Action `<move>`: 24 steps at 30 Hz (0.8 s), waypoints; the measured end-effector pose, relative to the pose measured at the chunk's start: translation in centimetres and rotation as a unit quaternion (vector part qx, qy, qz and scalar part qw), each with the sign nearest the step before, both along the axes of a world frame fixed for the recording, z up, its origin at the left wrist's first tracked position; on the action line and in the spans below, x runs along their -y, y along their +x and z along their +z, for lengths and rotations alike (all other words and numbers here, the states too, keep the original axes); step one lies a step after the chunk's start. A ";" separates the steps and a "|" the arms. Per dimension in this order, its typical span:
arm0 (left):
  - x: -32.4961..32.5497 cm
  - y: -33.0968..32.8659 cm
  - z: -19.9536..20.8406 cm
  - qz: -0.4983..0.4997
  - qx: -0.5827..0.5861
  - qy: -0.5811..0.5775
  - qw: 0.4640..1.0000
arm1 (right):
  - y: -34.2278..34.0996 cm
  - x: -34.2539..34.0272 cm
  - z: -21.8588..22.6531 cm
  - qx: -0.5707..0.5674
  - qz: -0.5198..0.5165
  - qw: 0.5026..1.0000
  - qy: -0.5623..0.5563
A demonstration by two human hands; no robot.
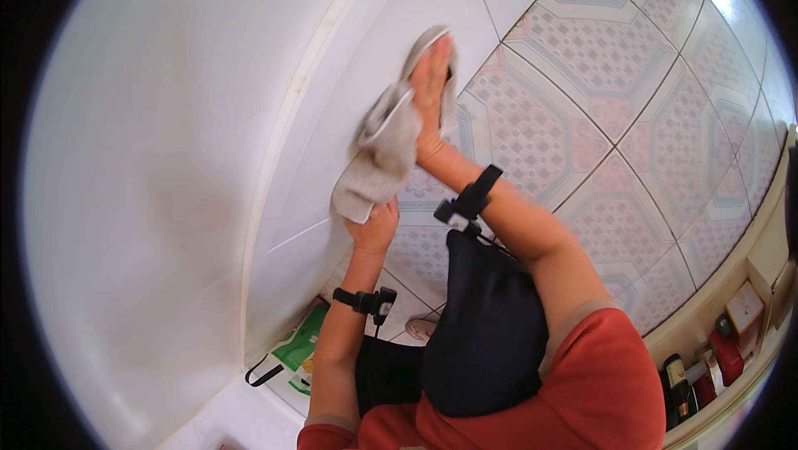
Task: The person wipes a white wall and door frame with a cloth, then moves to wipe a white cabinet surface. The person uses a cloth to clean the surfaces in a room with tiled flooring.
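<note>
Nearest the camera is the person's red shirt (615, 383), with a knee in dark trousers (486, 325) raised just beyond it. Both forearms reach away from there toward a grey cloth (384, 151), which lies pressed against the white tiled wall (332, 134) and serves as the landmark here.

The left hand (374, 230) sits directly below the cloth, fingers curled up around its lower hanging corner and gripping it. A black wrist strap (363, 301) with a small device circles that forearm, further down from the cloth. Below and left of the cloth, near the foot of the wall, a green and white bag (299, 350) with a dark handle lies on the floor.

The right hand (431, 93) lies on the upper part of the cloth, palm flat and fingers stretched out straight, pushing the fabric onto the tile; the cloth's top edge curves just above the fingertips. A second black strap (470, 201) wraps the right forearm, down and right of the cloth.

Right of the cloth spreads the patterned pink floor tile (598, 76). Well to the lower right of the cloth, a ledge (706, 325) carries dark bottles (677, 388) and red containers (727, 354).
</note>
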State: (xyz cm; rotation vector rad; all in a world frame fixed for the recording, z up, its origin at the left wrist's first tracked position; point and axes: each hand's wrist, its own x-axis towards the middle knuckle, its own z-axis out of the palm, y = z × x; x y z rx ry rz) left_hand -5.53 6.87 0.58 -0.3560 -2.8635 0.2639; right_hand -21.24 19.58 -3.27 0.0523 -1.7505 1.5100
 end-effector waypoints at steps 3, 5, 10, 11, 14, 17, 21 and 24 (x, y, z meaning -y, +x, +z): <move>-2.3 -3.8 1.4 -0.029 -0.034 -0.017 0.999 | -4.4 -2.6 2.6 0.039 -0.080 0.994 -0.060; -4.7 -6.2 3.4 -0.036 -0.056 0.007 0.998 | -5.7 -4.5 6.1 0.020 -0.071 0.995 -0.070; -6.8 -7.4 5.7 -0.053 -0.106 0.059 0.991 | -6.7 -5.1 10.6 -0.048 -0.071 0.996 -0.029; -5.8 -7.2 4.9 -0.050 -0.106 0.051 0.992 | -5.9 -4.1 9.5 -0.039 -0.075 0.996 0.033; -4.0 -5.6 2.9 -0.038 -0.082 0.048 0.995 | -2.2 -3.0 3.8 -0.070 0.015 0.992 0.100; -4.1 -5.3 3.3 -0.034 -0.050 0.012 0.998 | -3.9 -3.6 4.6 0.015 -0.081 0.996 0.024; -6.9 -7.1 5.9 -0.051 -0.102 0.032 0.993 | -7.8 -7.5 10.3 -0.079 -0.041 0.987 -0.134; -9.1 -8.7 8.3 -0.080 -0.167 0.039 0.982 | -9.4 -11.7 14.5 -0.135 -0.041 0.990 -0.029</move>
